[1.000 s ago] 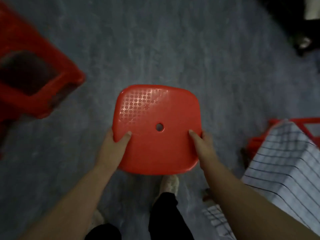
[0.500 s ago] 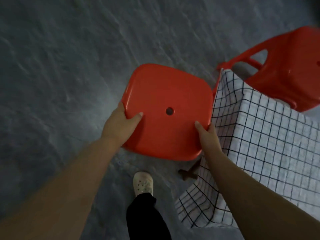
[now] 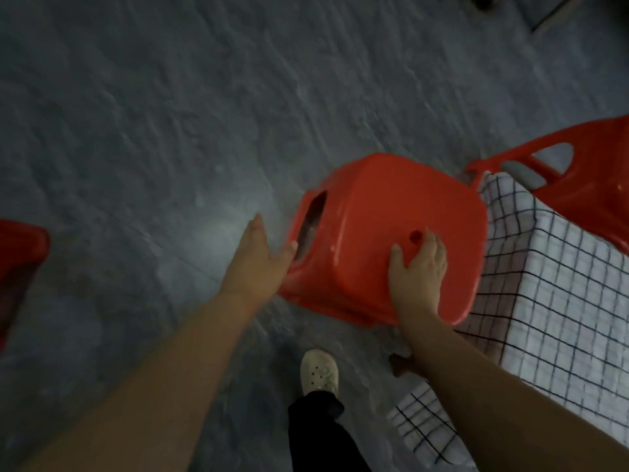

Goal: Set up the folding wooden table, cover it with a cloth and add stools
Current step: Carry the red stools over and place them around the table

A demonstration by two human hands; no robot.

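Right hand [image 3: 420, 270]: is lying on the seat of the red stool [image 3: 408, 206], fingers spread and loosely bent, gripping nothing; its fingertips are sitting just beside the seat's small centre hole.
Left hand [image 3: 257, 257]: is reaching along the left side of the red stool, fingers straight and together, holding nothing; the thumb tip is touching the side wall by the dark slot.
Stool itself: is sitting between the two hands, seat facing up. Blur is smearing its lower edge, so whether its feet are resting on the floor [image 3: 170, 131] is hard to tell.
Checked cloth [image 3: 561, 301]: is hanging over the table just right of the red stool, its near face running down beside the stool's right edge.
Wooden foot [image 3: 400, 366]: is showing under the cloth's hem, nearer the person than the red stool.
Second stool [image 3: 595, 199]: is standing right of the red stool, beyond the cloth's corner, cut by the frame edge.
Third stool [image 3: 17, 264]: is showing well to the left of the red stool.
Pale shoe [image 3: 319, 371]: is standing nearer the person than the red stool.
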